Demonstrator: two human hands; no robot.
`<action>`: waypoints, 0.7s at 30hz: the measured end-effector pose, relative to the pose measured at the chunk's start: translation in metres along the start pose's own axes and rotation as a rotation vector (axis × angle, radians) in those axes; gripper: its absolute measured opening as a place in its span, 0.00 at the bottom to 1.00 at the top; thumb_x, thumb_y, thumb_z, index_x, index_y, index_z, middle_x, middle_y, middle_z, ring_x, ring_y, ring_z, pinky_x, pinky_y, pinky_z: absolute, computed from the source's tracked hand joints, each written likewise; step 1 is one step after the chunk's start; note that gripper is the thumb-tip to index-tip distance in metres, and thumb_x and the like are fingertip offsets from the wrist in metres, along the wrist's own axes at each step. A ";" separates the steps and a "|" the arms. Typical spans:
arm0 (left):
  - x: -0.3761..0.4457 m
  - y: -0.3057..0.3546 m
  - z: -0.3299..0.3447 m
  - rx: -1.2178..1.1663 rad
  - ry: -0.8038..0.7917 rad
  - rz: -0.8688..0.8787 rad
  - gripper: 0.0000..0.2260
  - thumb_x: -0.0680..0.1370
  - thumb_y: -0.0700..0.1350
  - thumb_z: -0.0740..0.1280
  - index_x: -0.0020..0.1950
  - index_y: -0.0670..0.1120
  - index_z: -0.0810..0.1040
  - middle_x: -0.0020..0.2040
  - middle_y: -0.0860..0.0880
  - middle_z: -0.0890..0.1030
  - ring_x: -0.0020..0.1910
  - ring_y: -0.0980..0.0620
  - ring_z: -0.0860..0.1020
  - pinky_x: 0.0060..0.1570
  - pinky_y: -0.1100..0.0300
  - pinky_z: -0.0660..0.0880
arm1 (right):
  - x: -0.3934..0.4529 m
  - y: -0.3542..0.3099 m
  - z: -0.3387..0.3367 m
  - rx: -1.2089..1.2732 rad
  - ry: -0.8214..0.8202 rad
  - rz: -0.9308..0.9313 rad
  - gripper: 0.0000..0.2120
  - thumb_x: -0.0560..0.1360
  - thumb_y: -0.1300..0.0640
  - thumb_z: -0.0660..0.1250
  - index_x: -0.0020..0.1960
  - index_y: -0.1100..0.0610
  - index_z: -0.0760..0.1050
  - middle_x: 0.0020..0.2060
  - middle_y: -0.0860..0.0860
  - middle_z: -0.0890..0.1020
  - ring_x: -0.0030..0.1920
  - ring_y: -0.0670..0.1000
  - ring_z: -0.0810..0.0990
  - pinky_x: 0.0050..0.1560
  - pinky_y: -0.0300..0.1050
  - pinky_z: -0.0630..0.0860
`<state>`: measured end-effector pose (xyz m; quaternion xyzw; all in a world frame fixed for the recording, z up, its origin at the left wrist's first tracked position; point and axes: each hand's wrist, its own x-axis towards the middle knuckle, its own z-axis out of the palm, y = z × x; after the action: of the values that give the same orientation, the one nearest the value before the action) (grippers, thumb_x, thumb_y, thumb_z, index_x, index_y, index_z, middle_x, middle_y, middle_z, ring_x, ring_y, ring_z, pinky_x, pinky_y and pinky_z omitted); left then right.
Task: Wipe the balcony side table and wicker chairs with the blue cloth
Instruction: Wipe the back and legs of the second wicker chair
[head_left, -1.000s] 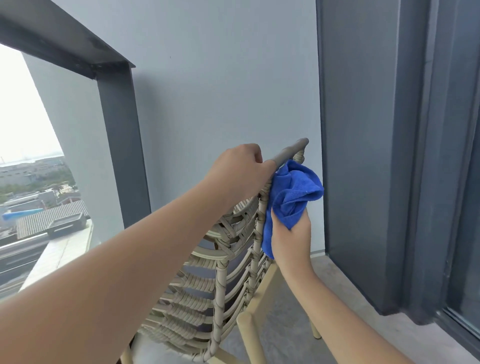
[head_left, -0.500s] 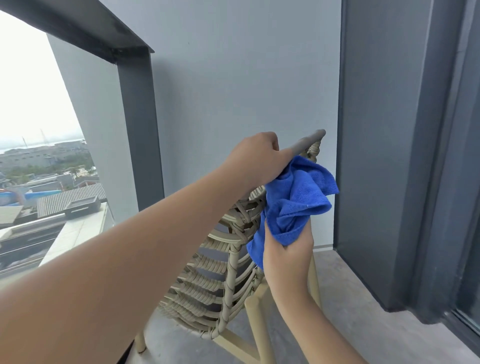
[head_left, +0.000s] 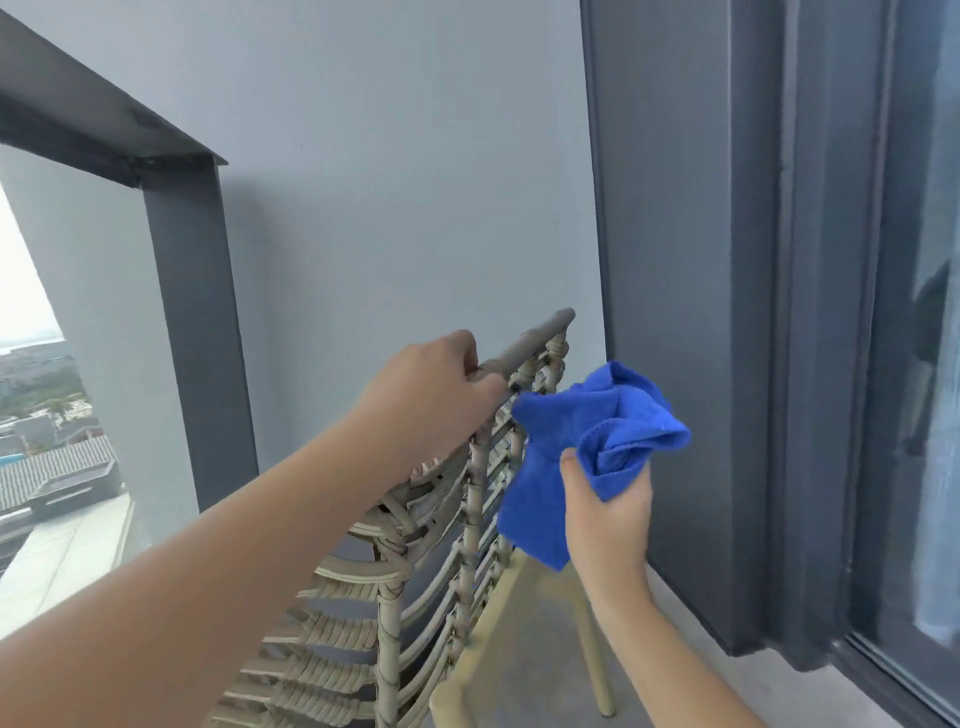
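Item one: wicker chair (head_left: 415, 597), pale woven strands on a light frame, which I see tilted, with its grey top rail (head_left: 535, 338) running up and away toward the far wall. Two of its legs reach the floor at lower right.

Item two: my left hand (head_left: 431, 400), fingers clenched over the top rail near its middle, gripping it. The forearm crosses the lower left of the view.

Item three: blue cloth (head_left: 597, 431), bunched and crumpled, held up just to the right of the chair back. Its left edge hangs close against the woven uprights; I cannot tell whether it touches them.

Item four: my right hand (head_left: 608, 514), grasping the blue cloth from below, thumb pressed on the near side and fingers wrapped round the far side.

Item five: floor (head_left: 675, 670), grey concrete, visible beneath and to the right of the chair.

Item six: far wall (head_left: 405, 182), plain pale grey, just behind the chair's top rail.

Item seven: dark grey pillar (head_left: 675, 260) at right, standing from floor to the top of the view, with a sliding door frame (head_left: 831, 364) and glass beside it.

Item eight: dark metal frame (head_left: 192, 322) at left, one upright post and one beam, bounding an opening. Through it I see rooftops (head_left: 52, 467) and hazy sky.
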<state>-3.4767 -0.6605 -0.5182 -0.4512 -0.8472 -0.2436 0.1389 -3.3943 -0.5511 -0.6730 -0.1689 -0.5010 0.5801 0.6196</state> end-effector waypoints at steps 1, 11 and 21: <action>0.002 0.001 0.000 -0.008 0.003 0.003 0.10 0.79 0.55 0.63 0.48 0.49 0.75 0.47 0.48 0.83 0.43 0.46 0.79 0.41 0.55 0.74 | 0.028 0.010 -0.003 -0.039 0.028 0.019 0.10 0.79 0.66 0.69 0.54 0.53 0.73 0.41 0.41 0.80 0.39 0.40 0.78 0.40 0.30 0.74; 0.003 0.003 0.001 -0.047 0.017 0.029 0.09 0.78 0.56 0.65 0.45 0.51 0.74 0.41 0.50 0.82 0.38 0.48 0.77 0.35 0.56 0.70 | 0.229 0.112 0.008 -0.182 0.106 0.498 0.13 0.80 0.60 0.68 0.64 0.58 0.74 0.47 0.52 0.80 0.53 0.59 0.80 0.53 0.52 0.74; 0.004 -0.001 0.000 -0.067 0.027 0.011 0.09 0.77 0.56 0.65 0.44 0.52 0.76 0.38 0.51 0.84 0.35 0.49 0.83 0.42 0.48 0.83 | 0.250 0.168 0.052 -0.112 -0.013 0.647 0.04 0.82 0.57 0.65 0.53 0.57 0.75 0.42 0.53 0.78 0.46 0.57 0.79 0.54 0.49 0.73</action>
<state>-3.4799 -0.6576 -0.5167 -0.4568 -0.8343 -0.2769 0.1364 -3.5733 -0.3031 -0.6768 -0.3492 -0.4564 0.7196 0.3897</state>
